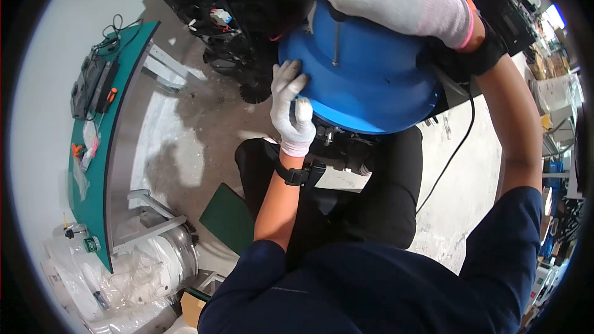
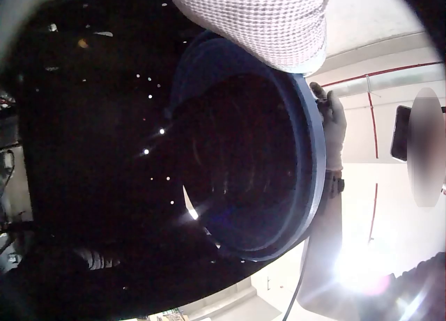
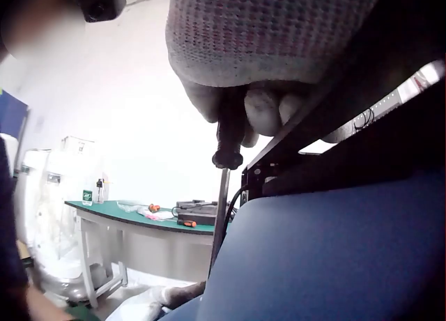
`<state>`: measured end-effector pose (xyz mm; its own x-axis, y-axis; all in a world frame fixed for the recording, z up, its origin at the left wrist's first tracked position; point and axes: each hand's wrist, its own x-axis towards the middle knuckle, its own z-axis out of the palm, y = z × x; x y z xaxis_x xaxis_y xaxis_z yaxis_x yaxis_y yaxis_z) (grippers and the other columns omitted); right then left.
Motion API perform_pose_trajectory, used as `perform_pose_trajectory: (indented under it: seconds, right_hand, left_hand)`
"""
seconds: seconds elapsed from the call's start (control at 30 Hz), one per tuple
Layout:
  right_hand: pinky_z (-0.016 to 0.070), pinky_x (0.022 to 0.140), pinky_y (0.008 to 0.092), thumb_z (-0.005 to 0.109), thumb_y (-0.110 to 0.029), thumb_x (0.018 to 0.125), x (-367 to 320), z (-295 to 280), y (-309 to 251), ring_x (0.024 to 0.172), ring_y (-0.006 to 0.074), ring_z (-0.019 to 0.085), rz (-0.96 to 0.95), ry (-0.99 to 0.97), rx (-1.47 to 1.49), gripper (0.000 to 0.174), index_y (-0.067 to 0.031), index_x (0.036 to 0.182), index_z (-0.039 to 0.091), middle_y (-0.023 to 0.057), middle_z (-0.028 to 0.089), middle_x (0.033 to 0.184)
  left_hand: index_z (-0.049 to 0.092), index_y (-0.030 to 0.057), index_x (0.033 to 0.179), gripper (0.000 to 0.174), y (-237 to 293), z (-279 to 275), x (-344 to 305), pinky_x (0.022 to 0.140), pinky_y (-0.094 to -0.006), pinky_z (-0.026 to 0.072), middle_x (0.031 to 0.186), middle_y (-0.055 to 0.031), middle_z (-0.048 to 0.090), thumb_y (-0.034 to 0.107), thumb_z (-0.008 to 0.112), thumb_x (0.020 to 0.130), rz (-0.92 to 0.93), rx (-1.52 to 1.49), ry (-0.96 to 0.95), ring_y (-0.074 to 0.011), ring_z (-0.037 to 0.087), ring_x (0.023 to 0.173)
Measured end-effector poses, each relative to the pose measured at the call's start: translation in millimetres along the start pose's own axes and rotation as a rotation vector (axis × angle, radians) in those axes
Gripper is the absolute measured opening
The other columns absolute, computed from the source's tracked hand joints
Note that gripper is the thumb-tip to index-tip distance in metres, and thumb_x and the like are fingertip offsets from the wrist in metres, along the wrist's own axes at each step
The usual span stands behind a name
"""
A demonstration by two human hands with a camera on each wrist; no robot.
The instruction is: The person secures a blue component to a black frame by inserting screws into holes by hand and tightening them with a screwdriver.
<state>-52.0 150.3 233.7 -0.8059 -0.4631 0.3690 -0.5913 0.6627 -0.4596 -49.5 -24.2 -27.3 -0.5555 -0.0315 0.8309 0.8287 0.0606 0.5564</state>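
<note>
My right hand [image 1: 396, 3], in a white knit glove, grips the dark handle [image 3: 228, 136] of a screwdriver. Its thin metal shaft [image 1: 336, 46] points down at the large blue round plastic cover [image 1: 371, 99]. The shaft's tip meets the stepped face of the cover in the head view. At the near left of the cover, my gloved left hand [image 1: 291, 108] holds the rim, fingertips and thumb bent against the edge. The cover's dark underside [image 2: 237, 147] fills much of the left wrist view, with the left glove above it.
A black machine frame [image 1: 229, 0] with wiring and a round brush [image 1: 253, 89] stands behind the cover. To the left is a green-topped table [image 1: 93, 201] with cables and orange-handled tools. A black cable [image 1: 455, 154] runs down at the right. Plastic-wrapped rolls [image 1: 142, 266] lie below the table.
</note>
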Motion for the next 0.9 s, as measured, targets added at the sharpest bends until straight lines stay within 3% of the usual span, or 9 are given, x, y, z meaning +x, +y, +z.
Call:
perform_pose_trajectory:
  seconds: [0.13, 0.23, 0.3, 0.37, 0.5, 0.57, 0.7, 0.73, 0.9]
  right_hand:
    - [0.0488, 0.072, 0.0309, 0.056, -0.009, 0.081, -7.5, -4.3, -10.8, 0.076, 0.0183, 0.059, -0.111, -0.012, -0.032, 0.034, 0.0031, 0.112, 0.064, 0.0093, 0.06, 0.082]
    - [0.0554, 0.076, 0.0354, 0.055, -0.018, 0.088, -1.8, 7.8, 22.1, 0.078, 0.024, 0.071, -0.304, 0.114, -0.048, 0.025, 0.0013, 0.096, 0.07, 0.0141, 0.07, 0.083]
    - [0.0534, 0.07, 0.0322, 0.06, -0.018, 0.088, -1.9, 7.4, 13.3, 0.071, 0.0187, 0.069, -0.253, 0.127, -0.034, 0.021, 0.0015, 0.086, 0.068, 0.0099, 0.067, 0.072]
    - [0.0518, 0.067, 0.029, 0.064, -0.017, 0.086, -1.8, 1.4, -6.6, 0.068, 0.0149, 0.067, 0.092, -0.025, 0.107, 0.02, 0.002, 0.083, 0.069, 0.0089, 0.066, 0.069]
    - [0.0512, 0.069, 0.0283, 0.065, -0.012, 0.084, -1.6, -1.4, -9.3, 0.074, 0.0134, 0.067, 0.309, -0.135, 0.056, 0.015, 0.002, 0.088, 0.07, 0.0106, 0.07, 0.078]
    - [0.0516, 0.076, 0.0301, 0.061, -0.01, 0.083, -4.8, 10.3, 3.3, 0.082, 0.0142, 0.066, -0.031, 0.13, -0.009, 0.022, 0.0018, 0.099, 0.07, 0.0131, 0.069, 0.085]
    - [0.0478, 0.079, 0.029, 0.05, -0.008, 0.071, -8.3, -2.7, -8.5, 0.074, 0.0151, 0.053, 0.047, 0.003, -0.117, 0.048, 0.0011, 0.116, 0.064, 0.0087, 0.058, 0.084]
    - [0.0473, 0.081, 0.0295, 0.046, -0.005, 0.069, -7.5, 2.8, 5.0, 0.074, 0.0164, 0.05, -0.118, 0.067, -0.145, 0.053, 0.001, 0.119, 0.061, 0.007, 0.052, 0.081]
    - [0.0485, 0.084, 0.0312, 0.047, -0.006, 0.072, -6.1, 4.9, 13.6, 0.078, 0.0189, 0.055, -0.14, 0.031, -0.069, 0.044, 0.0029, 0.113, 0.061, 0.01, 0.058, 0.084]
  left_hand:
    - [0.067, 0.0009, 0.109, 0.037, -3.0, -10.2, -4.4, 0.109, -0.053, 0.0399, 0.125, -0.0224, 0.064, 0.035, 0.056, 0.097, 0.022, 0.057, -0.022, -0.044, 0.055, 0.124]
    - [0.066, 0.0038, 0.113, 0.038, -1.3, -13.9, -16.9, 0.106, -0.0524, 0.0422, 0.131, -0.0221, 0.059, 0.037, 0.06, 0.097, -0.028, 0.134, 0.016, -0.0437, 0.055, 0.123]
    - [0.066, 0.0053, 0.113, 0.044, -5.4, -14.7, -24.6, 0.102, -0.0491, 0.0451, 0.126, -0.0203, 0.06, 0.045, 0.063, 0.096, 0.006, 0.196, 0.071, -0.0383, 0.057, 0.116]
    - [0.067, 0.0039, 0.11, 0.043, -1.0, -10.8, -25.0, 0.096, -0.0448, 0.0484, 0.116, -0.0147, 0.063, 0.044, 0.068, 0.094, 0.018, 0.156, 0.151, -0.0331, 0.06, 0.109]
    - [0.067, 0.0035, 0.108, 0.039, -3.6, -9.1, -28.8, 0.09, -0.0431, 0.0505, 0.11, -0.0123, 0.064, 0.038, 0.073, 0.091, 0.01, 0.085, 0.154, -0.0308, 0.062, 0.1]
    - [0.066, 0.0048, 0.108, 0.036, -4.2, -7.0, -32.5, 0.086, -0.042, 0.0512, 0.107, -0.0119, 0.064, 0.037, 0.073, 0.091, 0.041, 0.101, 0.175, -0.0306, 0.062, 0.098]
    - [0.064, 0.0065, 0.106, 0.03, -5.2, -10.1, -35.8, 0.085, -0.0409, 0.0514, 0.107, -0.0122, 0.064, 0.033, 0.071, 0.094, 0.003, 0.119, 0.129, -0.0297, 0.062, 0.098]
    - [0.064, 0.0066, 0.107, 0.03, -5.0, -8.5, -37.1, 0.085, -0.0407, 0.0514, 0.107, -0.0126, 0.064, 0.033, 0.07, 0.094, 0.004, 0.113, 0.145, -0.0294, 0.062, 0.097]
    - [0.06, 0.0047, 0.11, 0.031, -14.1, -10.8, -38.0, 0.083, -0.0401, 0.0516, 0.104, -0.0143, 0.063, 0.031, 0.067, 0.095, 0.003, 0.043, 0.088, -0.0286, 0.061, 0.094]
